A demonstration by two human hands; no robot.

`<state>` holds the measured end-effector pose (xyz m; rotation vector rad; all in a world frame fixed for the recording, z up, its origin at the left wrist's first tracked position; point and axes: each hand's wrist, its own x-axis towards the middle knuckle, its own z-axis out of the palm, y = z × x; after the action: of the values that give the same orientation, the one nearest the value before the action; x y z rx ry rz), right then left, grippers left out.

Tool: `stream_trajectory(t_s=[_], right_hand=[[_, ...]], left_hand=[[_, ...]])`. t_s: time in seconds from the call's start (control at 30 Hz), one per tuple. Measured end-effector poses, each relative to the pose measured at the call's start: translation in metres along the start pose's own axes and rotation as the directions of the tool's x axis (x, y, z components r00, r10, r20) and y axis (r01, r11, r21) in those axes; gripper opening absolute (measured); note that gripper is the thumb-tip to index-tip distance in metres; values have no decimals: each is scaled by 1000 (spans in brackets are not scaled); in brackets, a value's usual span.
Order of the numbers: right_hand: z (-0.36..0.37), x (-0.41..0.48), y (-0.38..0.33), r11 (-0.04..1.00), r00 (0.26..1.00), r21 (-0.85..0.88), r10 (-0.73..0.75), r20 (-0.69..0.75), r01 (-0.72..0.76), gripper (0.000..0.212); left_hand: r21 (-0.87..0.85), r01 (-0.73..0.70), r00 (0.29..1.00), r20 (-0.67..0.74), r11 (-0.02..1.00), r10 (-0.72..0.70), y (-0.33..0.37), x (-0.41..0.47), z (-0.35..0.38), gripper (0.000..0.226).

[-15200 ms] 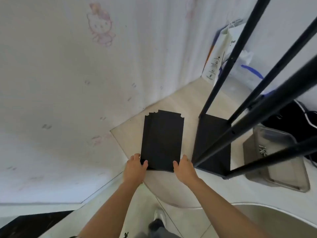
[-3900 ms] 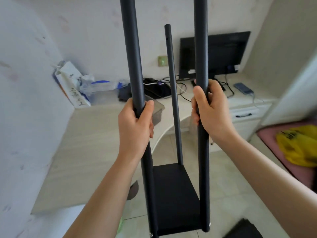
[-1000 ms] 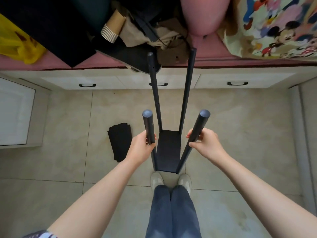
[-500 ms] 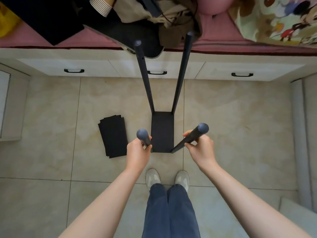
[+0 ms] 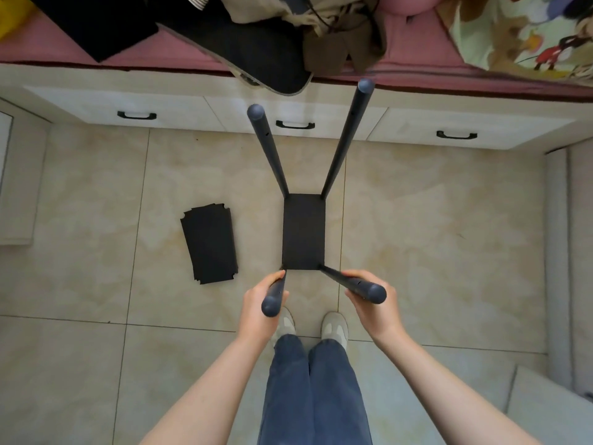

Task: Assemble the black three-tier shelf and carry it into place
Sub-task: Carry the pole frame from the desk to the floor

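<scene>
We stand on a beige tiled floor (image 5: 433, 236) whose far edge meets a drawer base (image 5: 192, 107) with three handles (image 5: 136, 115). On it, just ahead of our shoes (image 5: 333, 326), stands the black shelf frame (image 5: 269, 149): four poles (image 5: 348, 133) with one bottom tier (image 5: 303, 232) fitted. Left of it lies one stack of loose panels (image 5: 210, 244), their number unclear, so we judge two tiers and the final placing remain. Our left hand (image 5: 260, 303) and right hand (image 5: 372, 303) each wrap one near pole's top.

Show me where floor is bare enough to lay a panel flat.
Bare tiles right of the shelf frame, in front of the drawers; also left of the loose panels. Tight between panels and frame, and by the shoes.
</scene>
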<state>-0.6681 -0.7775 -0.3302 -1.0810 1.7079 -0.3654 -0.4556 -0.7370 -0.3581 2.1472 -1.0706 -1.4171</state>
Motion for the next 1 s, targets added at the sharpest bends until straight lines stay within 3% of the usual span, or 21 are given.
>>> stream_trajectory(t_s=[0.13,0.33,0.57,1.0], right_hand=[[-6,-9,19,996,996,-87,-26,83,34,34],[-6,-17,28,991,992,-123,-40,117,54,43],[-12,-23,31,973,987,-210,-61,146,92,42],[-27,-26,14,913,968,-396,9,252,95,38]], left_hand=[[80,12,996,86,997,-19,-17,-6,5,41],[83,-35,996,80,996,28,-23,-13,4,48],[203,-103,993,83,974,88,-18,-15,-1,28],[266,-43,992,126,963,10,-8,-36,-21,40]])
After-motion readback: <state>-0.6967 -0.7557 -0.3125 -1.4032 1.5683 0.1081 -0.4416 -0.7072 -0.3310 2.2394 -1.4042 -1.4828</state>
